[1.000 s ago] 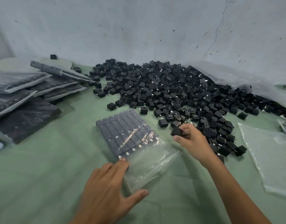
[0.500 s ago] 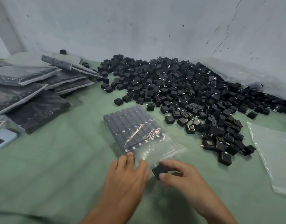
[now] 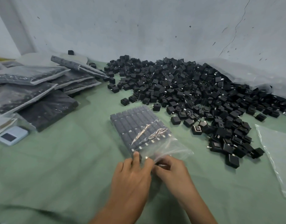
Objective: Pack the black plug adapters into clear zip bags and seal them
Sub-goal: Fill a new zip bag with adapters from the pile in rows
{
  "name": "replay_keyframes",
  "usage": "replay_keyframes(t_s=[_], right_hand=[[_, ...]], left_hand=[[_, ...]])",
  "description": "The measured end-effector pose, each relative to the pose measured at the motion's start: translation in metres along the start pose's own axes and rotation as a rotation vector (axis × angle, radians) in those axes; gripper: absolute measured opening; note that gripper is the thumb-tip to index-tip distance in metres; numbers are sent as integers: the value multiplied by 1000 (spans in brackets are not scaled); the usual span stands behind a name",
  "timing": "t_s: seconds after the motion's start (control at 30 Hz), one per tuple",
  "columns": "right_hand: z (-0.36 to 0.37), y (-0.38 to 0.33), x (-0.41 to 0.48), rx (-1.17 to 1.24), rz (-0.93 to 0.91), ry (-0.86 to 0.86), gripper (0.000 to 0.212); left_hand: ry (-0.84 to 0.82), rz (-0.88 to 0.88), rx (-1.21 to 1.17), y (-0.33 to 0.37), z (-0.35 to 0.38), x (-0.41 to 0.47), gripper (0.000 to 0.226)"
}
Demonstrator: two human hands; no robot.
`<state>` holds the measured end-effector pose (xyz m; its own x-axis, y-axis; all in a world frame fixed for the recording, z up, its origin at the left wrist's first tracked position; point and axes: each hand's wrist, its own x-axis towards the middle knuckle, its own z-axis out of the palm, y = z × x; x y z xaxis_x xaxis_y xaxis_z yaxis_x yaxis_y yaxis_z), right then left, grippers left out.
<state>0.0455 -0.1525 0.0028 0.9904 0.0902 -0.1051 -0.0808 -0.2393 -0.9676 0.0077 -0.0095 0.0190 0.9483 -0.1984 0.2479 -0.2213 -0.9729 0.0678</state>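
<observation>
A clear zip bag (image 3: 171, 147) lies on the green cloth, packed with neat rows of black plug adapters (image 3: 135, 123). My left hand (image 3: 131, 177) rests on the bag's near mouth, fingers pressing the plastic down. My right hand (image 3: 173, 172) sits right beside it at the bag's opening, fingers curled round a black adapter that is mostly hidden under them. A big loose heap of black adapters (image 3: 187, 88) spreads behind and to the right.
Filled bags (image 3: 42, 94) are stacked at the left. A small white device (image 3: 12, 135) lies near them. An empty clear bag (image 3: 278, 152) lies at the right edge. A large plastic sheet (image 3: 245, 73) drapes along the wall behind the heap.
My right hand took an adapter from the heap and brought it back to the bag's mouth. My left hand shifted onto the bag's opening. The camera moved closer.
</observation>
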Motion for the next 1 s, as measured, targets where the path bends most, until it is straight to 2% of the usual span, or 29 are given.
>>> replay_keyframes(t_s=[0.07, 0.13, 0.3, 0.4, 0.67, 0.8, 1.0], right_hand=[[4, -1, 6, -22, -5, 76, 33], [9, -1, 10, -53, -6, 58, 36], [21, 2, 14, 139, 58, 10, 29], [19, 1, 13, 143, 19, -11, 26], [11, 4, 14, 123, 6, -126, 37], [12, 7, 13, 138, -42, -162, 32], [12, 2, 17, 62, -77, -241, 45]], left_hand=[[-36, -5, 3, 1, -1, -1, 29], [-74, -18, -9, 1, -2, -2, 32], [-69, -12, -47, -1, -9, -8, 37], [-59, 0, -74, -1, -10, -11, 34], [-13, -16, -157, -5, -5, -16, 30], [109, -52, -280, -19, -5, -10, 33], [157, 17, -309, -42, 15, 9, 43]])
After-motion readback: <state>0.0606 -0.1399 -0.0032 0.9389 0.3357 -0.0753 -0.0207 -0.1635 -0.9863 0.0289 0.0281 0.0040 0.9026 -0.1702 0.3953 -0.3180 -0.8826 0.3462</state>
